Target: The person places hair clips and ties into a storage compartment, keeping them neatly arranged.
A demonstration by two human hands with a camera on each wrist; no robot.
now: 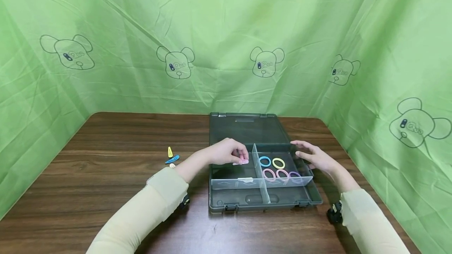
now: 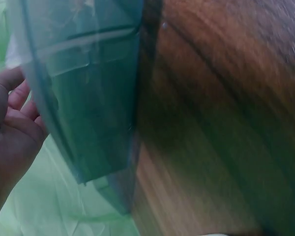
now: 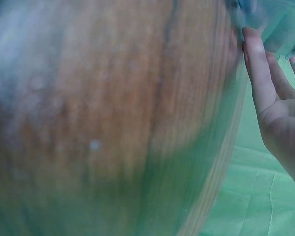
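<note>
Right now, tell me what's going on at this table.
A person's left hand pinches a small pink piece at the far left compartment of an open box, while the right hand is at the box's right side. Five rings lie in the far right compartment. A yellow clip and a blue clip are on the table, left of the box.

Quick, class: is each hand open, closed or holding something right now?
Left hand: closed, pinching a small pink item.
Right hand: open, at the side of the box.
</note>
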